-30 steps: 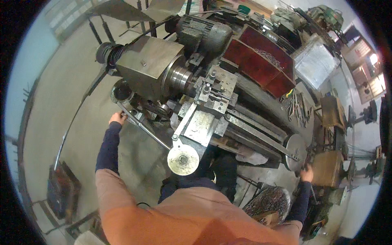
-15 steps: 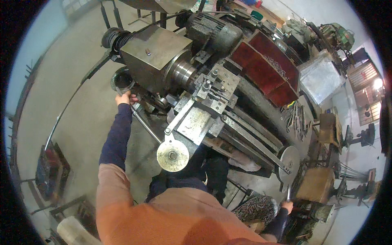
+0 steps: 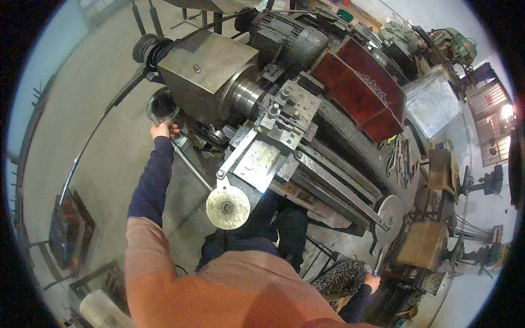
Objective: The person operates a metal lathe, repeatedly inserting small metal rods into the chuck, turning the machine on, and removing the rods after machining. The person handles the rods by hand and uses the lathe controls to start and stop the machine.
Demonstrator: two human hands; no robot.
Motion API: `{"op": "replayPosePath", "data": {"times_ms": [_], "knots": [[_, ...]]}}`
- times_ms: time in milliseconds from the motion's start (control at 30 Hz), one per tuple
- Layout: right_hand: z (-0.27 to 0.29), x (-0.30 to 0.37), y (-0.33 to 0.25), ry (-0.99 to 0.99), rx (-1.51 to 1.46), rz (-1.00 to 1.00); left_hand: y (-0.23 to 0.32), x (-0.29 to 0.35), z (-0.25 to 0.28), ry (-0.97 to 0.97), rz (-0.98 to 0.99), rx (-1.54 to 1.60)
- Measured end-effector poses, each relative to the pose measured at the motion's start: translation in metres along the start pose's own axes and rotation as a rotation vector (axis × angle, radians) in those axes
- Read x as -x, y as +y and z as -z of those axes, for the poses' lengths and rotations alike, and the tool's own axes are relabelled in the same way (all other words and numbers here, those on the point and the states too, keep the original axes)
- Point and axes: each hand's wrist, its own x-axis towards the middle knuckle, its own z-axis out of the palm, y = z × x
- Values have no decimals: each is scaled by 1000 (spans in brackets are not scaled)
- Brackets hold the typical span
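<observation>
At the left of a small lathe, my left hand is closed round the upper end of a long metal lever, beside a dark round cup-shaped part. At the lower right, my right hand is closed on a crank handle below a metal disc. Between my hands lie the lathe's shiny spindle nose, its tool slide and a second pale disc on a flat arm. A linkage bar runs from the slide to the right disc.
Behind the slide stands a dark red tray with metal shavings, and a motor. Several wrenches lie at the right. A heap of shavings sits near my right hand. A small cylinder rests on the headstock.
My right hand has swung the crank handle leftward and slightly down. My left hand keeps its hold on the lever. The whole view has shifted a little.
</observation>
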Motion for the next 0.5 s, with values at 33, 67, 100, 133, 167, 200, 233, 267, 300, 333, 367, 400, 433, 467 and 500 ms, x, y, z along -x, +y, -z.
{"op": "replayPosePath", "data": {"times_ms": [33, 67, 100, 133, 167, 200, 233, 267, 300, 333, 367, 400, 433, 467, 500], "knots": [[-1, 0, 1, 0, -13, 8, 0, -1, -1, 2, -6, 21], [-1, -1, 1, 1, -26, 17, -1, -1, -1, 15, 31, 105], [0, 1, 0, -1, -43, 31, 5, 3, 0, 30, 61, 190], [4, 5, -1, -3, -60, 47, 10, 7, 2, 26, 60, 144], [4, 4, -3, -5, -75, 65, 14, 12, 4, 24, 59, 99], [-2, 1, -1, 13, -68, 73, 23, 16, 2, 14, 53, 49], [-8, -7, 5, 34, -58, 83, 31, 23, 0, 39, 67, 25], [-16, -20, 15, 55, -46, 94, 38, 31, -2, 66, 83, 1], [-28, -56, 44, -36, -16, 365, 48, 34, -10, 72, 90, -28], [-35, -76, 40, 122, 82, 315, 47, 31, -11, 89, 27, 6], [-39, -95, 34, 272, 175, 249, 33, 17, -8, 38, -96, -54], [-33, -115, 23, 201, 192, 270, 16, -3, 3, -1, -217, -115], [-21, -133, 20, 134, 215, 275, 8, -12, 0, -20, -285, -127], [-6, -139, 1, 37, 221, 233, 6, -17, 1, -30, -362, -143], [-8, -162, 4, 48, 214, 235, -4, -24, 1, -44, -420, -151]]}}
